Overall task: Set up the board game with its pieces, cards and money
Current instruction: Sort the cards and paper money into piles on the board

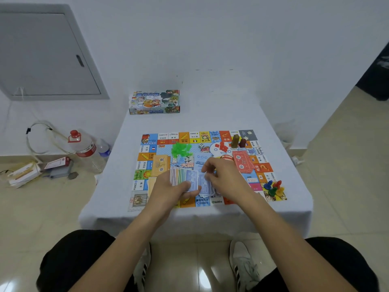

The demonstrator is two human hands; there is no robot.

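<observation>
1. Left hand [168, 187] grips a fanned stack of money [183, 178].
2. Right hand [223, 175] pinches a blue note [205, 186] beside that stack.
3. Both hover over the board [210, 140] on the desk [273, 207].
4. Game box [154, 102] lies at 12 o'clock; pawns [274, 187] at 3 o'clock.

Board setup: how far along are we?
Done: board unfolded; green houses, dice, red cards and pawns set on it. In hand: left hand holds fanned money; right hand picks at it. Left: sorting money.
</observation>
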